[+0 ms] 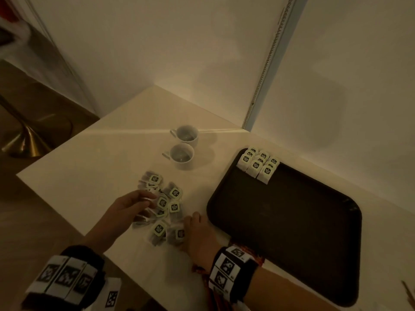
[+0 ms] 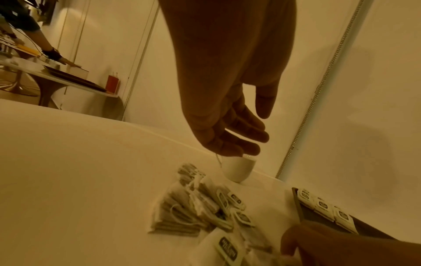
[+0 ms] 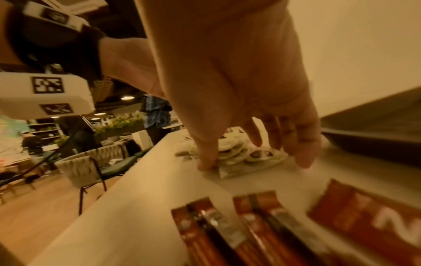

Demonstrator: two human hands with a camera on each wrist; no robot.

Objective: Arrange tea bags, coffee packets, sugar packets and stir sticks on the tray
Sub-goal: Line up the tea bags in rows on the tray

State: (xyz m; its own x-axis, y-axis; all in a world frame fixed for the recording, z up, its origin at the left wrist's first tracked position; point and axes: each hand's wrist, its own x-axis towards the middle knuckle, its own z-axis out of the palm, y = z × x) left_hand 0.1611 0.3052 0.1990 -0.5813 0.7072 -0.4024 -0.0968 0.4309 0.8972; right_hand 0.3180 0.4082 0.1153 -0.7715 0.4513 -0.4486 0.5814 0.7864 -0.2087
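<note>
Pinching a thin tea-bag string between thumb and fingertip, my left hand (image 2: pixel 230 126) hovers over the far-left side of the loose tea bags (image 1: pixel 164 207), its other fingers relaxed. My right hand (image 1: pixel 199 236) rests on the pile's near-right edge, thumb pressed on a bag and fingers spread and fairly straight; I cannot tell whether it grips anything. Nearest me, behind that wrist, red-brown coffee packets (image 3: pixel 262 228) lie on the white table (image 1: pixel 89 167). Right of the pile sits the dark tray (image 1: pixel 292 232), with white tea bags (image 1: pixel 258 163) stacked in its far-left corner. Beyond the pile stand two white cups (image 1: pixel 183 145).
</note>
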